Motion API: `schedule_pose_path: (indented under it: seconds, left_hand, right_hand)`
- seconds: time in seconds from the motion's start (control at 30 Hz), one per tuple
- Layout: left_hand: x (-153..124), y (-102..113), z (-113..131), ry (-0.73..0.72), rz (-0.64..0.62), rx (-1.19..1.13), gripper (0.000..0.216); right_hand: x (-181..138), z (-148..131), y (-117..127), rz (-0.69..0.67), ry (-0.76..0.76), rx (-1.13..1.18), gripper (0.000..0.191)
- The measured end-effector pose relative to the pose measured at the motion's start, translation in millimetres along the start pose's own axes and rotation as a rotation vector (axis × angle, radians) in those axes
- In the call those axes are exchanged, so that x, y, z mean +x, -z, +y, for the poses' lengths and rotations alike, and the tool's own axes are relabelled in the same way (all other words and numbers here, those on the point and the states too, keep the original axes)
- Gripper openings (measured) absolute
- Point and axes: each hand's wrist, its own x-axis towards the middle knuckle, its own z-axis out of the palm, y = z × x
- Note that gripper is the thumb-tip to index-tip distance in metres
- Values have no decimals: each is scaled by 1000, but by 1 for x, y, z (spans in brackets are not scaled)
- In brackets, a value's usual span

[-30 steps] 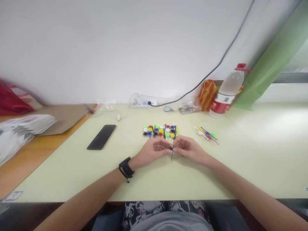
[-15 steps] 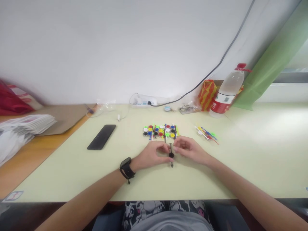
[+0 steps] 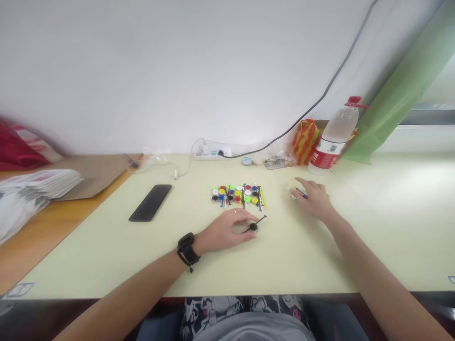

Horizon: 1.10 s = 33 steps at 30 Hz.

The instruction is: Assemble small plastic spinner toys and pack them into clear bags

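Right hand [image 3: 314, 200] now farther right, black disc [image 3: 253, 227] between left fingers [image 3: 246, 236].

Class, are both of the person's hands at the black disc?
No, only the left hand is at the black disc; the right hand is at the coloured pieces farther right.

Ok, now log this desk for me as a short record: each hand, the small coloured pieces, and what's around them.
Left hand: thumb and fingers curved around a black plastic disc with a thin stick; firmness of grip unclear
Right hand: at a small pile of coloured plastic pieces, partly covering it
Beyond left hand: rows of small round multicoloured plastic discs, thin sticks among them
Left side: black flat rectangular phone-like object
Back right: clear plastic bottle with red cap, beside a red-and-yellow striped bag
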Motion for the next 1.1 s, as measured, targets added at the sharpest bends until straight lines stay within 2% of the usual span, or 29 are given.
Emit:
schedule_pose_path:
  seconds: [0.13,0.3,0.43,0.6,0.73,0.87,0.97,1.1]
  left_hand:
    - [0,0,-2,-65,-44,12,22]
    - [0,-1,-7,-31,-25,50,13]
    - [-1,0,-7,49,-7,32,14]
    - [-2,-3,-7,61,14,-38,18]
    - [-1,-5,-10,68,38,-38,18]
    - [0,-3,-8,88,28,-14,22]
    - [0,1,-1,91,-5,6,30]
    - [-1,5,7,79,-55,-15,33]
  right_hand:
    - [-8,6,-10,-166,124,-90,52]
    - [-7,12,-11,-231,277,-46,50]
    - [-23,13,1,-259,396,16,48]
    - [-65,9,27,-307,521,73,49]
    - [-93,-11,37,-327,602,146,53]
    - [-109,-47,41,-369,709,213,60]
    - [-111,-76,44,-404,850,241,65]
    - [-102,-97,40,-322,960,215,64]
